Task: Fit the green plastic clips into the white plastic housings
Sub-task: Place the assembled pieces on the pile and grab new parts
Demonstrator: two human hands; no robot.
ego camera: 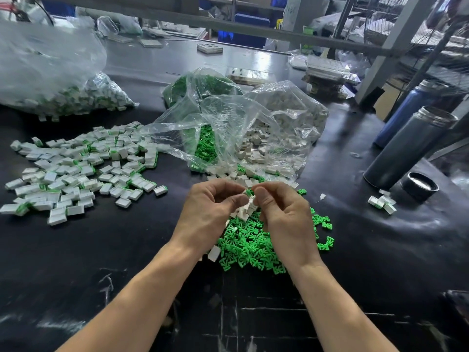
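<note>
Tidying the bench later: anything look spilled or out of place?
Yes. A small cluster of white housings lies apart beside the flask cap, far from the main pile. Loose green clips spread under both hands.

Factory assembly bench (pixel 355 250): bagged parts (pixel 63 95), metal racking (pixel 396 34).

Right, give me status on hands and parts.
Left hand and right hand pinching white housing, green clip at its top. Loose green clips piled beneath. Nothing blocking.
</note>
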